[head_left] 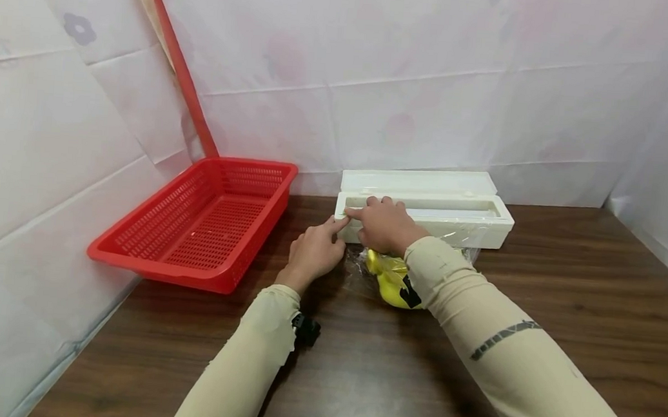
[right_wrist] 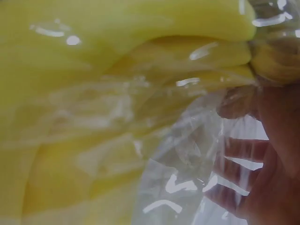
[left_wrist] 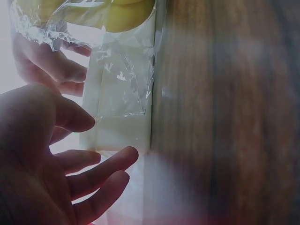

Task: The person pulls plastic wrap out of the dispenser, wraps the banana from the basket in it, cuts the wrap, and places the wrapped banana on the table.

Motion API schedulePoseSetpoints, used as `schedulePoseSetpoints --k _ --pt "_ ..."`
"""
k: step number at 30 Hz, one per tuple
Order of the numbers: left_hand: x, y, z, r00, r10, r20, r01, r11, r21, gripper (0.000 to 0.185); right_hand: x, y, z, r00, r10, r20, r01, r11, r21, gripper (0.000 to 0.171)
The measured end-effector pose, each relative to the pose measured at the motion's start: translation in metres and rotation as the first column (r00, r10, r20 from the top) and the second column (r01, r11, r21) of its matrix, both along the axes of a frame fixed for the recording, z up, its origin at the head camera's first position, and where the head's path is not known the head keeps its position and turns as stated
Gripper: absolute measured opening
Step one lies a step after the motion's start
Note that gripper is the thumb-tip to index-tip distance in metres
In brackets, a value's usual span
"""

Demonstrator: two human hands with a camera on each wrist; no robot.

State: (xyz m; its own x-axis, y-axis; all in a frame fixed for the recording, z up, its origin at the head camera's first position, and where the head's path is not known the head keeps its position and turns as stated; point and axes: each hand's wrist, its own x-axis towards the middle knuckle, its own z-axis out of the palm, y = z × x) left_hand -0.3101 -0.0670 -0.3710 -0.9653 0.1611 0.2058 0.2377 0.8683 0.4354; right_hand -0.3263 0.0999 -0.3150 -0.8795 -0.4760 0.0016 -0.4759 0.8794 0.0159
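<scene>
A white cling-film dispenser box lies open at the back of the wooden table, its lid tipped back. In front of it lies a bunch of yellow bananas under clear film. My right hand rests on the box's front rim near its left end, fingers laid over the edge and the film. My left hand is just left of it, fingers relaxed, its index fingertip touching the box's left front corner.
A red plastic basket stands tilted against the left wall, with a red pole leaning in the corner behind it. White sheeted walls close the table on the left, back and right. Bare wood lies in front and to the right.
</scene>
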Motion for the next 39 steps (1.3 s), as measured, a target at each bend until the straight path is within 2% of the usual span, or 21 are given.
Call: schedulePoseSetpoints --k 8,18,26,32,39 --pt "0.001 0.002 0.003 1.000 0.005 -0.005 -0.005 1.000 -0.007 0.058 0.000 0.001 0.002 1.000 -0.006 0.014 0.006 1.000 -0.021 0.056" --pt "0.002 0.001 0.002 1.000 0.006 -0.013 -0.006 1.000 0.005 0.060 0.000 0.003 0.004 0.999 0.030 -0.026 -0.031 0.999 -0.044 0.055" --pt "0.001 -0.003 0.000 1.000 0.002 -0.003 -0.002 1.000 0.020 0.055 0.000 -0.002 0.001 0.997 0.054 -0.054 -0.053 0.999 0.013 0.060" --pt "0.000 -0.004 -0.001 1.000 0.009 -0.004 -0.009 1.000 0.005 0.053 0.002 -0.009 0.002 0.996 0.048 -0.076 -0.042 0.996 0.079 0.053" --pt "-0.001 -0.003 0.000 1.000 0.000 -0.024 0.000 1.000 -0.003 0.055 0.001 -0.007 0.002 0.996 0.035 -0.082 -0.030 0.998 0.061 0.052"
